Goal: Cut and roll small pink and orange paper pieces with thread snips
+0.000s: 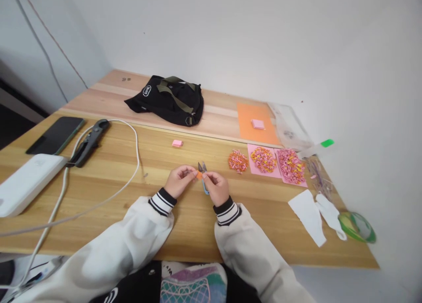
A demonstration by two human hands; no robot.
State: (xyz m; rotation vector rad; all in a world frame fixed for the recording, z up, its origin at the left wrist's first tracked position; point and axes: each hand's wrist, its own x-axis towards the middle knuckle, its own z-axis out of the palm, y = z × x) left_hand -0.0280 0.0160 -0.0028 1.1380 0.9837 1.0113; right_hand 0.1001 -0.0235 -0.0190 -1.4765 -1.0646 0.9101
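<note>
Between my two hands is a small piece of orange paper [199, 175], pinched at both ends by the fingertips. My left hand [180, 180] is closed on its left end, and my right hand [216, 187] is closed on its right end. Small scissors [206, 188] with blue handles lie on the table behind and partly under my right hand, blades pointing away from me. Beyond my left hand sits a small stack of pink paper [177, 143]. Right of my hands is a pile of small orange and pink rolled pieces [238, 161].
Two pink sheets bear more heaps of small pieces [263, 159], [290, 166]. An orange sheet [244, 122] holds a pink stack [258, 124]. A black bag [171, 100] lies at the back. Left are a phone [56, 135], a white power bank [29, 182], and a cable [136, 149].
</note>
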